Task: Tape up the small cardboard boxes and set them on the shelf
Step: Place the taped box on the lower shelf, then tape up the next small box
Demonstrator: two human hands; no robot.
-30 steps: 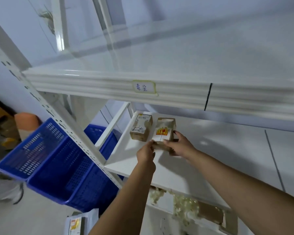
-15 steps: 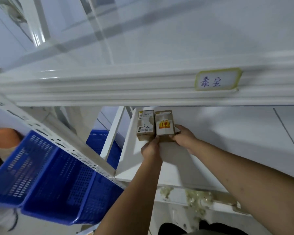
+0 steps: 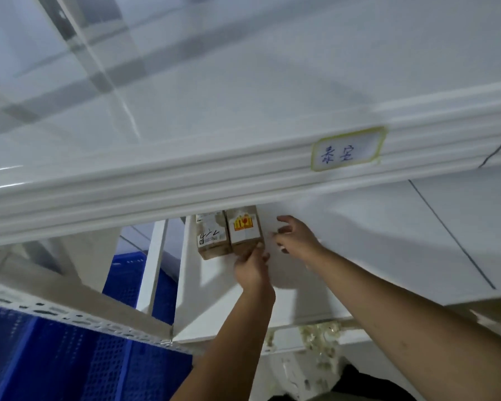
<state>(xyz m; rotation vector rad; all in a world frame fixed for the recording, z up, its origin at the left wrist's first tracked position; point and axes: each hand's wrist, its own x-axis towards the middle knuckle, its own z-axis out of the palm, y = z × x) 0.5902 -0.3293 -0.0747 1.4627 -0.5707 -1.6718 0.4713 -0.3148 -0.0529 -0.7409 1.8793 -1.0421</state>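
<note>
Two small cardboard boxes stand side by side at the back left of the white lower shelf (image 3: 344,256). The left box (image 3: 211,238) carries a white label with handwriting. The right box (image 3: 245,230) has a yellow and red sticker. My left hand (image 3: 252,270) touches the near end of the right box with its fingertips. My right hand (image 3: 295,235) hovers just right of that box, fingers spread and relaxed, holding nothing. The boxes' far ends are hidden behind the upper shelf's front edge.
The upper shelf's white front beam (image 3: 185,183) runs across the view, with a handwritten label (image 3: 346,151) on it. Blue plastic crates (image 3: 70,366) sit to the lower left behind a perforated upright (image 3: 70,316). Yellowish residue (image 3: 318,334) clings under the shelf edge.
The right box has been slid back beside the left one. My right hand has let go of it and opened to the right. The view has tilted upward.
</note>
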